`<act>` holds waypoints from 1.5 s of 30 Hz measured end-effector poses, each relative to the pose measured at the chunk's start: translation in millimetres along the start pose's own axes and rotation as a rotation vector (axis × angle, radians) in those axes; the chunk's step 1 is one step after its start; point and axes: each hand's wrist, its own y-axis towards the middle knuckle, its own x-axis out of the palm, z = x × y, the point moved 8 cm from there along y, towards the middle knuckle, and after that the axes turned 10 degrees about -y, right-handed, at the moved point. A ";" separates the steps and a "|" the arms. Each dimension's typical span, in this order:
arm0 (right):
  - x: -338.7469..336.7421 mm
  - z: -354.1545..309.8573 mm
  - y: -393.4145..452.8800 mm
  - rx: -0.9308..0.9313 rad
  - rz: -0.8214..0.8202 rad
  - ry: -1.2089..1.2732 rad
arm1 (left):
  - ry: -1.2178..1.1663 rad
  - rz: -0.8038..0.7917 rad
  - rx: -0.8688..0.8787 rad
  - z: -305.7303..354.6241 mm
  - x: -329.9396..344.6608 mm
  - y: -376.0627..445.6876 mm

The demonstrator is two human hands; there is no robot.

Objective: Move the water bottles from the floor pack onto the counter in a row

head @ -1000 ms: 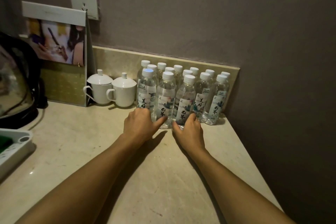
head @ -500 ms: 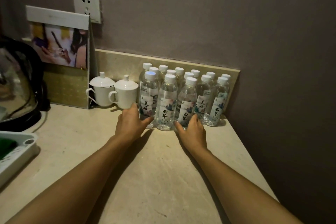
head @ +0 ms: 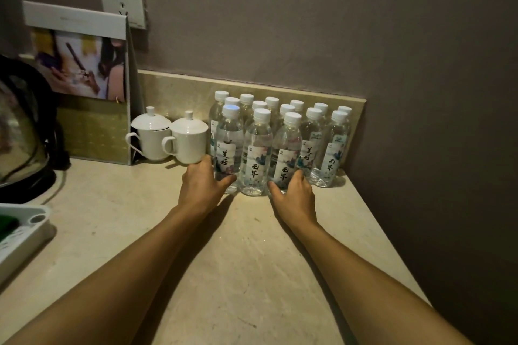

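The bottles (head: 280,143) stand on the counter (head: 224,260), packed tight against the back wall, just right of the two cups (head: 173,137). This looks like the tidying step: pushing the front bottles into line. The left hand (head: 200,187) curls round the bottom of the front bottle nearest the cups. The right hand (head: 294,193) curls round the third front bottle. Next, slide them gently so none tips. The bottles are clear, with white caps and paper labels.
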 end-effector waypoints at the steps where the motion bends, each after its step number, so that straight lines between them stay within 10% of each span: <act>1: -0.2 -0.1 0.0 0.001 -0.001 -0.005 | 0.003 -0.002 -0.001 -0.1 0.4 -0.1; 25: -30.9 9.0 -6.9 0.015 -0.028 0.031 | 0.144 -0.143 0.050 30.5 18.6 -19.6; 45: -284.4 255.5 -74.3 0.015 0.298 0.089 | 0.074 -0.229 0.336 305.0 225.9 -200.0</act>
